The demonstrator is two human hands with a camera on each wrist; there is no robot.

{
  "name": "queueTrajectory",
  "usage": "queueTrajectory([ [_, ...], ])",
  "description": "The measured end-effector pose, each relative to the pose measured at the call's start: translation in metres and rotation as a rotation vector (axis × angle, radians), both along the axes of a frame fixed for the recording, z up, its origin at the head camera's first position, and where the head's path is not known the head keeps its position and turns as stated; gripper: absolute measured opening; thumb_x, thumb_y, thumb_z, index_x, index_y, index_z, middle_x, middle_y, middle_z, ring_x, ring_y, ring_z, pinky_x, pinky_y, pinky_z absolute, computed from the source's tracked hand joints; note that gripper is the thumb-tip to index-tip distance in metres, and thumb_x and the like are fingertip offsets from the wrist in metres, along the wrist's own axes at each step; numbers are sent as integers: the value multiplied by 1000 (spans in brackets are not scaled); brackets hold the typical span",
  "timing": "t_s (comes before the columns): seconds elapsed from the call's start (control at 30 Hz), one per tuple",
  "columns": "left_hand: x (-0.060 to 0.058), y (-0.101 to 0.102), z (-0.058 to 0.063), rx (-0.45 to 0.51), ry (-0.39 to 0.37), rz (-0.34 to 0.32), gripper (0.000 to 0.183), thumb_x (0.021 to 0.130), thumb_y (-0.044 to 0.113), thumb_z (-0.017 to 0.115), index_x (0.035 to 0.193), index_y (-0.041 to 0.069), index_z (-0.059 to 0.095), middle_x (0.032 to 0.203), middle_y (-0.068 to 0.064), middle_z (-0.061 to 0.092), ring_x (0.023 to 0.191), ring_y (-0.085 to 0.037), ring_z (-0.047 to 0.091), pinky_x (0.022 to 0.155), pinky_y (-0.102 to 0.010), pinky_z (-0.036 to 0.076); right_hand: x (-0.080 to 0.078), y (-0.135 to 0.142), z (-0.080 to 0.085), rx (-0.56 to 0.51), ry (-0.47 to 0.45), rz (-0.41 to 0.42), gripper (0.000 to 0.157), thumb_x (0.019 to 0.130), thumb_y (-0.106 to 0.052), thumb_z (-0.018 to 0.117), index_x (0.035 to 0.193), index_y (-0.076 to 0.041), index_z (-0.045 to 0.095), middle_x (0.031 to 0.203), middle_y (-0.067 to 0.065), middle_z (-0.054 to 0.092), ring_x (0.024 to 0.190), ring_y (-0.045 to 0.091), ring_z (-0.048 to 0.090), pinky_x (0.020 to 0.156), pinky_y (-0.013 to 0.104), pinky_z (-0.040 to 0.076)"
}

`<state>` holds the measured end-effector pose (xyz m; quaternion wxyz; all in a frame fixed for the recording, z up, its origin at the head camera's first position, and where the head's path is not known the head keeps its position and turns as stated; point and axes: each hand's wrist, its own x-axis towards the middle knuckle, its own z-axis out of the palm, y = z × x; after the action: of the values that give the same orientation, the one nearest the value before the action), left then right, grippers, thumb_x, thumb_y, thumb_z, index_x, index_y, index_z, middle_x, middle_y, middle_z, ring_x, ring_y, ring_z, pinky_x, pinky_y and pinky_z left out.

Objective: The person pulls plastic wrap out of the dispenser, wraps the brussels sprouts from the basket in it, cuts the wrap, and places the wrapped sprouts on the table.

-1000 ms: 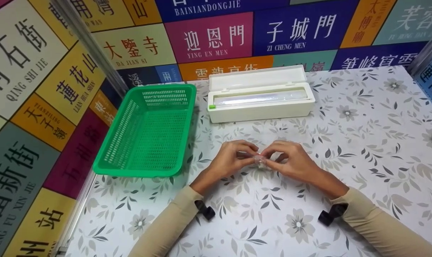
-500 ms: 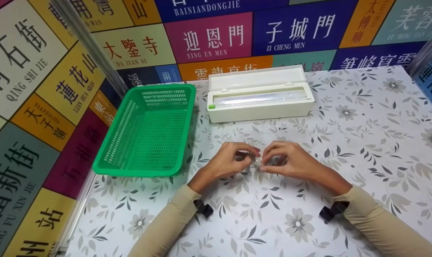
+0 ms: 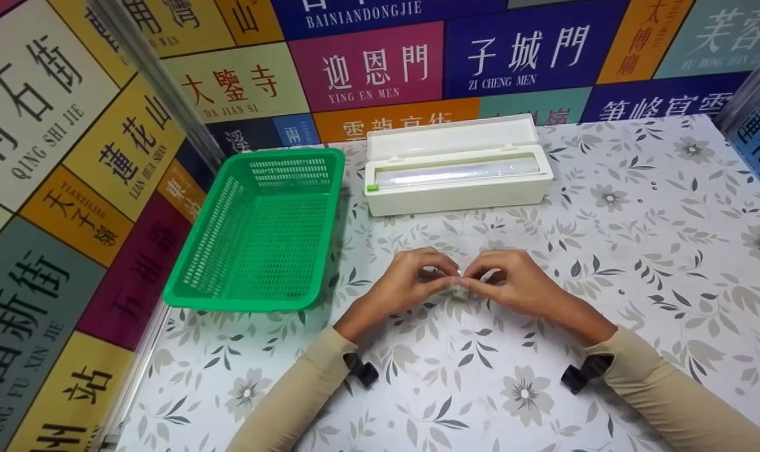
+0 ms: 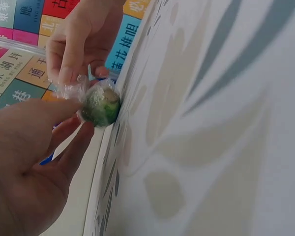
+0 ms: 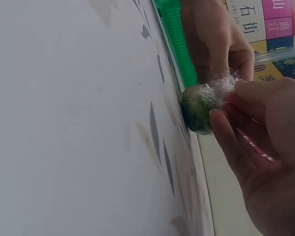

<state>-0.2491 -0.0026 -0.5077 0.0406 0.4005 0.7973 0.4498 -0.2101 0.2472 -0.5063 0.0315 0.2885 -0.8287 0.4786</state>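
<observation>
A small, round green piece of produce point(image 4: 106, 105), its exact kind unclear, rests on the table inside clear cling film point(image 5: 223, 88). The film is gathered into a crumpled bunch at one side. In the head view the fingers mostly cover the produce. My left hand point(image 3: 411, 277) pinches the bunched film between thumb and fingertips. From the other side my right hand point(image 3: 514, 282) pinches the same bunch, its fingertips nearly meeting the left ones. In the right wrist view a finger of that hand also lies against the produce.
At the left stands a green plastic basket point(image 3: 332, 235) with nothing in it. Behind the hands is a white cling film box point(image 3: 461, 199), its lid raised and a roll inside. Printed sign panels point(image 3: 380, 63) wall the back and left of the flower-patterned table point(image 3: 612, 270).
The fingers have parted slightly and come back together at the film, and the bunch has been worked between them. The basket and box stay where they were.
</observation>
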Motion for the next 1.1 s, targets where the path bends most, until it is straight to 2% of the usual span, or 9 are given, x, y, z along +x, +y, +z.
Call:
queueTrajectory([
  [0.17,-1,-1,1,-26,42,-8,17,103,28,77,107,13,85,114,0,81,114,-10,73,103,-23,58,1,1,-1,-1,-68,3,11,93,-20,88,101,-23,80,104,-4,74,95,10,74,82,29,67],
  [0.27,-1,-2,2,-34,19,-26,20,102,32,78,109,15,85,116,1,81,116,-7,72,102,-22,59,1,4,-1,15,-70,50,11,91,-24,90,98,-26,81,109,-2,71,99,12,72,84,32,68],
  [0.4,0,-3,2,-44,-10,-34,20,101,31,79,112,15,84,120,1,79,119,-7,70,101,-22,60,0,6,0,43,-36,93,7,96,-24,84,90,-25,85,112,1,69,102,14,67,83,29,67],
  [0.5,-1,-3,2,-63,7,-37,21,97,30,84,113,16,83,120,2,79,119,-7,70,104,-21,57,-1,4,0,65,-9,72,13,99,-22,81,86,-23,84,111,-2,70,103,13,65,83,27,65],
  [0.6,-1,-2,1,-82,41,-32,27,91,28,90,113,16,82,117,3,79,116,-9,71,106,-22,56,0,2,0,48,-58,44,13,93,-24,88,94,-18,77,109,-2,68,101,14,69,83,28,66],
  [0.73,0,0,0,-62,39,-17,25,89,23,91,109,12,80,112,-2,78,110,-12,73,99,-25,61,1,0,0,43,-142,11,42,83,-24,97,113,-14,69,116,5,62,95,19,74,81,28,67],
  [0.8,0,0,0,-48,38,-17,24,89,22,91,107,10,80,111,-4,78,108,-14,74,95,-26,63,2,0,0,57,-148,-4,47,82,-22,98,118,-12,69,117,8,61,95,20,75,80,27,67],
  [1.0,-1,-2,3,-74,98,-68,28,89,24,91,112,12,82,117,-2,80,114,-14,74,101,-24,60,1,0,-3,72,-125,-38,44,79,-19,98,110,-9,68,109,9,67,94,22,78,81,24,66],
  [1.1,0,-3,4,-80,87,-70,29,87,20,93,112,11,81,117,-3,79,111,-15,75,98,-21,60,0,1,-2,83,-120,-34,42,80,-19,97,110,-10,71,110,8,69,96,22,79,82,23,66],
])
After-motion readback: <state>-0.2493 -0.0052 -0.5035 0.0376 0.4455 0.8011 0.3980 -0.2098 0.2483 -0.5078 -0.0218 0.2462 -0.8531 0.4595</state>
